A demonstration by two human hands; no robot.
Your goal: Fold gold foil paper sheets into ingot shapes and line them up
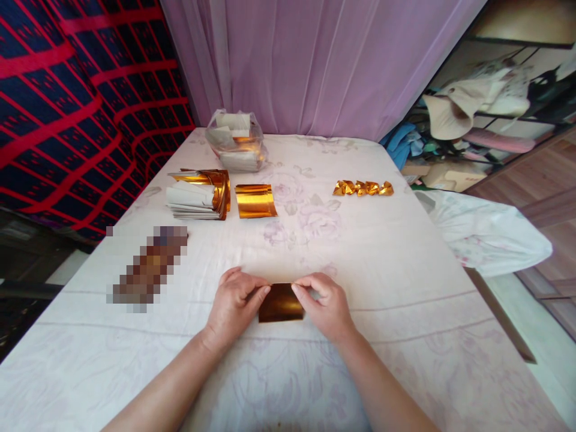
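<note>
Between my two hands, near the front of the table, is a sheet of gold foil paper (281,305). My left hand (234,300) pinches its far left corner between thumb and forefinger. At the far right corner, my right hand (327,303) pinches it the same way. The sheet's gold face looks dark and shiny towards me. Farther off lie a small pile of gold foil sheets (255,201) and, left of it, a thicker fanned stack of foil paper (193,201) with pale backs. A row of folded gold foil pieces (363,188) sits at the back right.
A clear plastic bag (234,141) of more paper stands at the back. A blurred-out object (150,267) lies at the left. The table has a flowered white cloth (396,258). A purple curtain (306,66) hangs behind; crowded shelves (477,114) stand at right.
</note>
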